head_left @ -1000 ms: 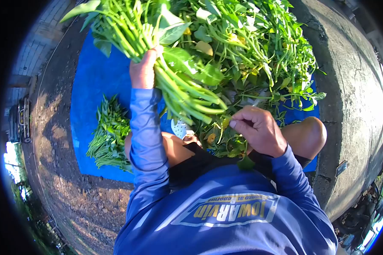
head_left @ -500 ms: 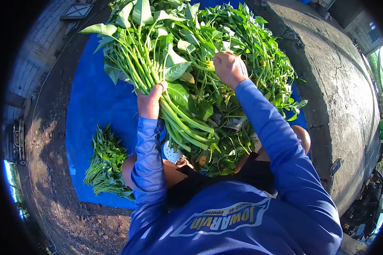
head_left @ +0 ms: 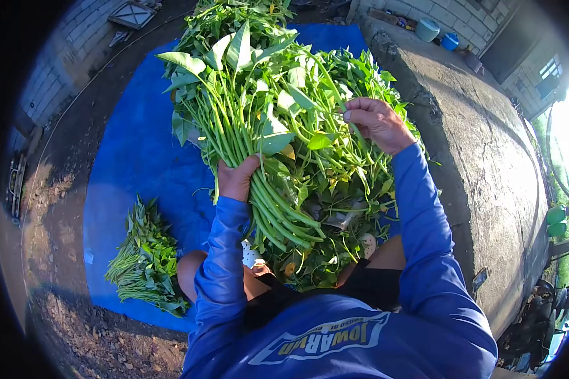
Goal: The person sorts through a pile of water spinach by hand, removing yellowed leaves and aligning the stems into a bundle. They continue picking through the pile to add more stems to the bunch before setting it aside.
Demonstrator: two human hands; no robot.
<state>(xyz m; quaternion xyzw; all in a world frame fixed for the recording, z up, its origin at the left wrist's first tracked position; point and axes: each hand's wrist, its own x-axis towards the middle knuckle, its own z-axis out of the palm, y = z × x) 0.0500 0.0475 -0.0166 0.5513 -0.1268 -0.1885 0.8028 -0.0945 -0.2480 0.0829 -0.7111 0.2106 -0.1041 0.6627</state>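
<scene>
My left hand (head_left: 236, 179) is wrapped round a thick bunch of water spinach (head_left: 278, 215), its leaves pointing away from me and its cut stem ends towards my lap. To the right, my right hand (head_left: 382, 124) pinches a single long water spinach stem (head_left: 330, 82) between thumb and fingers, above the pile. Beneath both hands spreads a large heap of loose leafy greens (head_left: 373, 72), some leaves yellowed. The bunch hides part of this heap.
A blue tarp (head_left: 139, 145) lies under the greens. On it, by my left knee, rests a smaller bundle of greens (head_left: 146, 259). A raised concrete slab (head_left: 480, 151) borders the right side. Farther back stand a pale bucket (head_left: 427, 30) and a blue one (head_left: 449, 42).
My right hand has moved right from the heap and now pinches a long stem. My left hand still grips the bunch. The camera view has tilted, showing more of the background.
</scene>
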